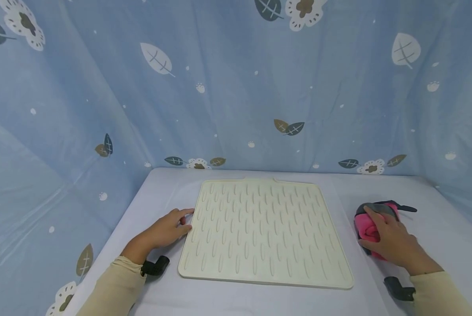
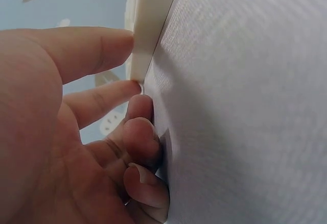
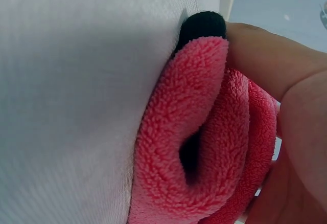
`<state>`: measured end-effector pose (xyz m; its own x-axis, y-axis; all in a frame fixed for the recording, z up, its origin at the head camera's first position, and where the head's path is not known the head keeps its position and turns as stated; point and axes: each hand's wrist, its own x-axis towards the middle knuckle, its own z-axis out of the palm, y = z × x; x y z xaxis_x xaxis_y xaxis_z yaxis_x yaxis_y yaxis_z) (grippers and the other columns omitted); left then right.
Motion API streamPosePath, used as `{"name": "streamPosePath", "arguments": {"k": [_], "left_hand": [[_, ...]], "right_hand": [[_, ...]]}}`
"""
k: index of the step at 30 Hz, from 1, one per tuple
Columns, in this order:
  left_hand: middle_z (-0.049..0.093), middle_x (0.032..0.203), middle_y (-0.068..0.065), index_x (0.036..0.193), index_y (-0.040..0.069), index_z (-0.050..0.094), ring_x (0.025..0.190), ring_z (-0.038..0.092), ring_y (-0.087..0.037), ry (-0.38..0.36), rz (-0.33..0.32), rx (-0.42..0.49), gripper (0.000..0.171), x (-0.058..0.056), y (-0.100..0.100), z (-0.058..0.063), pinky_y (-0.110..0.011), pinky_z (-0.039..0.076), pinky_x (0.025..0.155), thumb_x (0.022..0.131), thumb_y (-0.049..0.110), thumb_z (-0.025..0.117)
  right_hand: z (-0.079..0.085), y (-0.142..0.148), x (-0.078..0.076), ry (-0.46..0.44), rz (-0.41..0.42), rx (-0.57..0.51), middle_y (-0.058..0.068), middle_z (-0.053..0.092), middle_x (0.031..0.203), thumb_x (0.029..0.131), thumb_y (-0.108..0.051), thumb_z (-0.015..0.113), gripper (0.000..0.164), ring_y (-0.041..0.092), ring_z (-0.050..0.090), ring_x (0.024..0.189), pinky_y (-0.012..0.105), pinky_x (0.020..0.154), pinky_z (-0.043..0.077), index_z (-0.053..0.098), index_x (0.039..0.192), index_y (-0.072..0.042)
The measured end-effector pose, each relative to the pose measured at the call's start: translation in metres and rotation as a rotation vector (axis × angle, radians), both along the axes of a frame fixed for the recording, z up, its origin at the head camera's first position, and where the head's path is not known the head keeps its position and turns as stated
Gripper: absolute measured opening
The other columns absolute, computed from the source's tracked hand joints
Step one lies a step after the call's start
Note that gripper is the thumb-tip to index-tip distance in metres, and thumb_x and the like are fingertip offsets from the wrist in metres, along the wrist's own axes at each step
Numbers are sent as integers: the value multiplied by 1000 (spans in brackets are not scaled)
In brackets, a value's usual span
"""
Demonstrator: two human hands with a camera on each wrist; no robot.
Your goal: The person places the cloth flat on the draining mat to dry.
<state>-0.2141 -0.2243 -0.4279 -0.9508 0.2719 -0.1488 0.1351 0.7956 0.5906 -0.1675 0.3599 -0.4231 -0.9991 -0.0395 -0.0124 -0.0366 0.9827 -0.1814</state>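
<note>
A cream ridged mat (image 1: 265,232) lies flat on the white table. At its left edge is my left hand (image 1: 166,230): in the left wrist view the straight thumb (image 2: 110,50) and index finger touch the mat's side (image 2: 148,24), while the other fingers curl against the tablecloth. Right of the mat, my right hand (image 1: 395,239) holds a rolled plush cloth (image 1: 366,228), pink with grey and black parts. The right wrist view shows the thumb (image 3: 276,55) against the black edge of the roll (image 3: 189,127); the far fingers are mostly hidden behind it.
A dark strap (image 1: 407,209) sticks out from the cloth's far right side. Blue patterned curtain (image 1: 236,87) hangs behind and to the sides of the table (image 1: 172,188). Each wrist wears a black camera mount, the left one (image 1: 156,266) near the mat's corner.
</note>
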Motion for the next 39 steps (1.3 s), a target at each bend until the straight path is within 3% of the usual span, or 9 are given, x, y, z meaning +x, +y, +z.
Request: {"name": "streamPosePath", "arguments": {"k": [8,18,23,25,29,34,39], "left_hand": [[52,100,-6,150,8,44,74,46,-16,12,-12,-8,56,-2,-1,-2,-28,39,63,98,21,62],[51,100,-6,150,9,44,73,44,-16,2,-10,2,57,-1,-1,2,-28,38,62,97,21,63],[51,99,-6,149,8,45,73,44,-17,10,-15,15,56,1,-1,2,-29,38,64,97,20,63],[51,99,-6,149,8,45,73,44,-17,13,-19,14,56,1,-1,2,-29,38,64,97,20,63],[51,99,-6,149,8,45,74,44,-17,8,-15,14,56,2,1,4,-29,38,64,97,19,63],[51,100,-5,149,9,45,74,44,-16,-1,-5,10,56,2,1,4,-29,39,65,97,21,63],[51,100,-5,149,9,45,74,44,-16,-6,-2,12,56,1,0,3,-29,38,64,97,21,63]], "right_hand": [[0,1,0,52,27,7,43,41,129,78,-32,83,95,65,47,109,76,73,46,29,151,-3],[8,-3,1,45,-28,-33,43,42,133,76,-13,82,90,62,47,115,73,83,45,32,150,3],[13,-3,2,74,-40,-35,40,51,127,77,-8,79,80,44,61,87,62,69,53,39,145,4],[14,-4,3,92,-40,-49,34,59,108,79,-7,76,76,31,56,73,49,58,52,41,145,4],[14,-5,5,138,-34,-63,28,60,95,80,-7,74,71,24,50,68,36,53,42,43,143,4],[17,-9,5,178,-44,-65,37,57,118,80,-8,76,73,35,59,80,51,59,53,42,144,4],[20,-16,7,233,-53,-63,39,54,123,80,-9,77,75,47,61,92,65,69,53,42,146,1]]}}
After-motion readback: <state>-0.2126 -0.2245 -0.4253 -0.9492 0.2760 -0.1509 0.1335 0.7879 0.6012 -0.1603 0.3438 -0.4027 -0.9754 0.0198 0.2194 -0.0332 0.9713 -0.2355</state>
